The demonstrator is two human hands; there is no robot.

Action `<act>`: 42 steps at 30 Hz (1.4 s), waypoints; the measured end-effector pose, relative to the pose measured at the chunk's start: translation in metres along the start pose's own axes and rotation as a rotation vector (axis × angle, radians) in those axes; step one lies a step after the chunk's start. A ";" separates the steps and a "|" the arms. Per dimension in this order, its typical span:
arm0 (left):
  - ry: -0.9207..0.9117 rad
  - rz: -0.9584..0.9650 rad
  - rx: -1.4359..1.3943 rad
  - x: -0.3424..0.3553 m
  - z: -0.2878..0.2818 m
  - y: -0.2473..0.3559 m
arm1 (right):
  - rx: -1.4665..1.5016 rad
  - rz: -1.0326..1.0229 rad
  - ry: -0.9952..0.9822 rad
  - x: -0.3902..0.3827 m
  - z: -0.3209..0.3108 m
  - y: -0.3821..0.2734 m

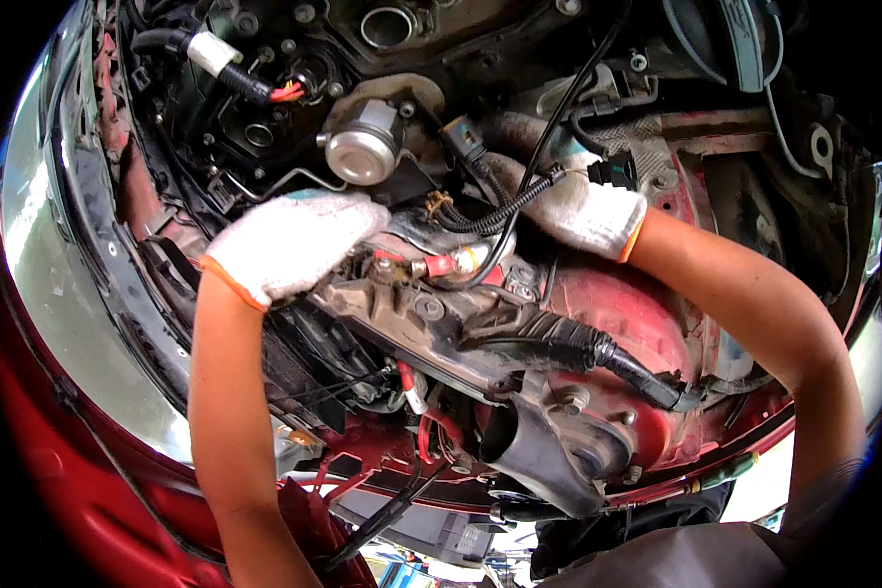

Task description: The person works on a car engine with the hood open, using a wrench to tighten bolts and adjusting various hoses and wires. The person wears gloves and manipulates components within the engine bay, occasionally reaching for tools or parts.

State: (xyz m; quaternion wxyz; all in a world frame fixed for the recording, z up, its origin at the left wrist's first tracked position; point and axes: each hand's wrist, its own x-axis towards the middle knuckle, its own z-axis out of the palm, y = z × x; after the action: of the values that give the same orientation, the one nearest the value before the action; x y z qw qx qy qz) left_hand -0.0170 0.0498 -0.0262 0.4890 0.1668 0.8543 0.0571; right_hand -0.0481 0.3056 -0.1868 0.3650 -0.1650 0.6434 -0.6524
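Two gloved hands are at work inside the open engine bay of a red car (78, 490), and we look straight down on them. Our left hand (289, 240), in a white knit glove with an orange cuff, lies palm down over the upper edge of a grimy grey metal housing (412, 314), its fingers curled over whatever lies beneath; we cannot tell whether it grips anything. Our right hand (583, 211), gloved the same way, reaches in from the right and presses against a black ribbed cable conduit (500, 211) that runs across the bay between both hands; its fingertips are hidden behind the conduit and other black wires, so we cannot tell if they close on it. Just below the conduit sits a red-capped terminal (439, 265) on a short lead, between both hands and close to the left one. Above the left hand stands a round silver metal cylinder (363, 147), apart from the glove. Lower down, a thick black hose with a ribbed sleeve (559, 343) crosses the red inner wing (647, 323), well clear of both hands.
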 end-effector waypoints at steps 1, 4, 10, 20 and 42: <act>0.054 0.075 0.055 0.002 -0.003 -0.003 | -0.124 -0.232 -0.017 -0.001 -0.010 0.018; -0.009 0.015 0.029 -0.006 0.001 -0.004 | -0.380 -0.306 -0.471 -0.008 -0.048 0.005; 0.000 -0.008 0.060 -0.002 -0.003 0.001 | 0.139 0.337 -0.304 -0.034 -0.066 -0.047; 0.217 0.059 0.072 -0.009 0.013 -0.007 | -0.038 0.433 0.153 -0.037 -0.062 -0.013; 0.248 -0.015 0.034 -0.006 0.011 0.007 | -1.332 0.132 -0.454 0.027 0.001 -0.123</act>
State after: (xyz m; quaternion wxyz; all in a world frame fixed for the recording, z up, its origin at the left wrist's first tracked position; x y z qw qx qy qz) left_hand -0.0032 0.0534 -0.0258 0.3769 0.1605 0.9103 0.0592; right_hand -0.0981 0.2749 -0.0757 0.3502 -0.4459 0.8225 -0.0459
